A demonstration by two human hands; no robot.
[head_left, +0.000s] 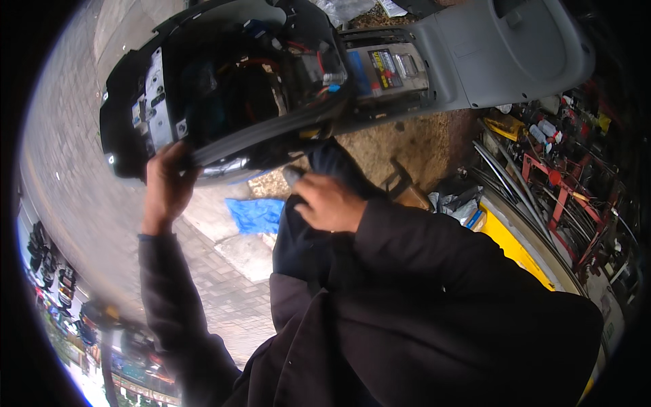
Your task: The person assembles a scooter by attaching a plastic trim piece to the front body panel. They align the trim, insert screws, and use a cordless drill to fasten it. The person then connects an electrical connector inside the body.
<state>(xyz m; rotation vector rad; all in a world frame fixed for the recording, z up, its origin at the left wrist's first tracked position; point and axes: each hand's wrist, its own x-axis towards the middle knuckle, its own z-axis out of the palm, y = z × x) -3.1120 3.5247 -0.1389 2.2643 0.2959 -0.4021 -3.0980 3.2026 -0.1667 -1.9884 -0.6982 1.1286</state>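
Note:
My left hand (167, 182) is closed over the near edge of a black plastic body shell (254, 136), which looks like part of a scooter. Its fingertips are curled inside, next to a pale metal strip (157, 98) with holes. Closer to me, my right hand (330, 203) is held above my knee, apart from the shell. Its fingers are pinched around a small dark grey rounded object (293, 176), blurred and of a kind I cannot make out. Within the shell are wires and dark parts. A battery (397, 70) sits in an opening to the right of it.
A grey body panel (468, 54) extends to the upper right. Beneath my right hand lies a blue cloth or sheet (256, 216) on the paving (237, 298). On the right are a yellow tray (512, 247), a red metal frame (556, 186), and several loose rods and parts.

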